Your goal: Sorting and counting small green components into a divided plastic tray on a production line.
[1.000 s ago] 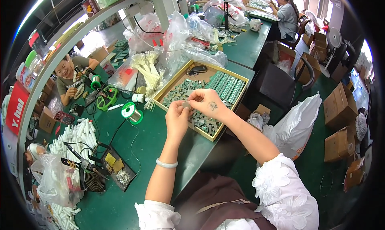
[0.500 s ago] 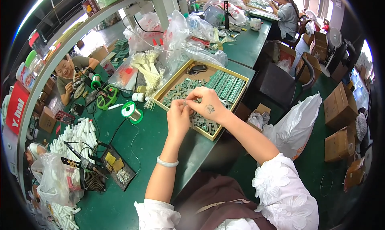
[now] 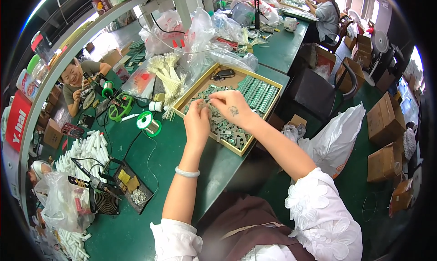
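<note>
Tray sits on the green counter, loose grey pieces strewn inside it. Above its left part, the left hand and right hand meet, nearly closed, pinching a small piece largely hidden from me. Green boards line the tray's right side in rows.

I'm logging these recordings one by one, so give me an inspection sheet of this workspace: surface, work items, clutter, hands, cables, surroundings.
Surface: green tabletop, crowded along its left and far parts.
Job's things: shallow tray with loose pieces and neat green rows.
Clutter: wire spool, white tubes, cream strands, plastic bags.
Hands: left hand and right hand meet over the tray, fingertips pinched at what looks like a small piece.
Cables: dark cable beside the spool.
Surroundings: co-worker across the table; chair, white sack and cardboard boxes to the right.
</note>
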`<state>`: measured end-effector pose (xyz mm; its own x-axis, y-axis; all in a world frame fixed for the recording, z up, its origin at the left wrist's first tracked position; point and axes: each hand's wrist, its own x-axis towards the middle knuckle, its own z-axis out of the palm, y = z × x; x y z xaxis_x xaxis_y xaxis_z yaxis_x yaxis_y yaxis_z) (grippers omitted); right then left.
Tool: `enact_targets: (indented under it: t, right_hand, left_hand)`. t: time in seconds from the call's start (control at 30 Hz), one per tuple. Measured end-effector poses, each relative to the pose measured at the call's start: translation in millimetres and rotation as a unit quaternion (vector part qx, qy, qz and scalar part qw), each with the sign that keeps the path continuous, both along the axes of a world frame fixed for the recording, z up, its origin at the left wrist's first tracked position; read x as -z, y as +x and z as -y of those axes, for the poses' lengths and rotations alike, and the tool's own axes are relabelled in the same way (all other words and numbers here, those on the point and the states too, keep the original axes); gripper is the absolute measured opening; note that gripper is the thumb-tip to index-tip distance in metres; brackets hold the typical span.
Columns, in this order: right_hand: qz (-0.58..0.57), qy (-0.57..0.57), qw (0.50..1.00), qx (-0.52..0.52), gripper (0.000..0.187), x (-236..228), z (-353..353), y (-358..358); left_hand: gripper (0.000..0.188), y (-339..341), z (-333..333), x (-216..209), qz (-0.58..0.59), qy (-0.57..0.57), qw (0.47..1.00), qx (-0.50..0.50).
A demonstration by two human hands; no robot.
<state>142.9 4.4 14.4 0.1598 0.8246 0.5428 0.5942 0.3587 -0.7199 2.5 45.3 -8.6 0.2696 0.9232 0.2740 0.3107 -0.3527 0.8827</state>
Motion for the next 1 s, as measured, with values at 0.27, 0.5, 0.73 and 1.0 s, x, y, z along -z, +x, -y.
enact_targets:
  t: [0.27,0.5,0.73,1.0]
  right_hand:
    - [0.124,-0.101,0.986,0.052,0.024,15.3,-7.0,59.5]
    - [0.197,-0.168,0.965,0.034,0.027,22.0,-26.4,51.3]
    - [0.026,-0.122,0.991,0.046,0.020,19.9,-23.7,57.0]
    - [-0.100,-0.116,0.986,-0.066,0.021,5.5,10.2,58.3]
  left_hand:
    - [0.040,-34.8,11.5,10.0,-0.180,0.214,0.959,0.051]
    - [0.028,-31.7,39.3,3.5,-0.095,0.049,0.983,0.149]
    - [0.019,-4.8,7.1,14.1,-0.116,0.139,0.980,0.081]
    - [0.031,11.5,2.3,-3.7,0.081,0.124,0.989,-0.023]
